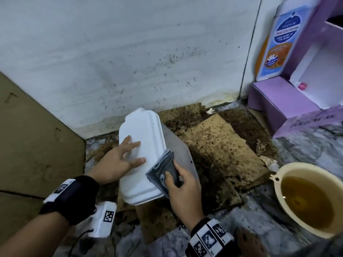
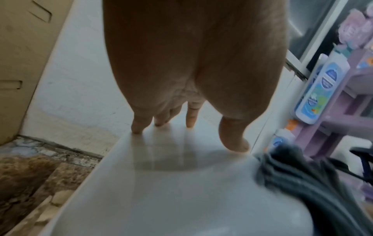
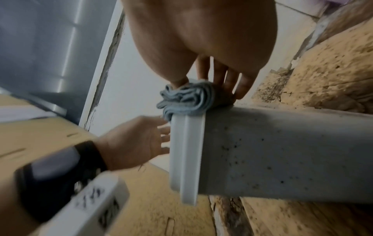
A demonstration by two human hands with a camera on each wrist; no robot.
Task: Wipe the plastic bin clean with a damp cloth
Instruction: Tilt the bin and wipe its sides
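While the white plastic bin lies tipped on stained cardboard by the wall, the left hand steadies its lid, grip spread flat; the right hand pinches the folded grey cloth against its rim.

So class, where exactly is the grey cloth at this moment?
In the head view the grey cloth sits just right of centre, pressed by the right hand against the bin where white lid meets speckled side.
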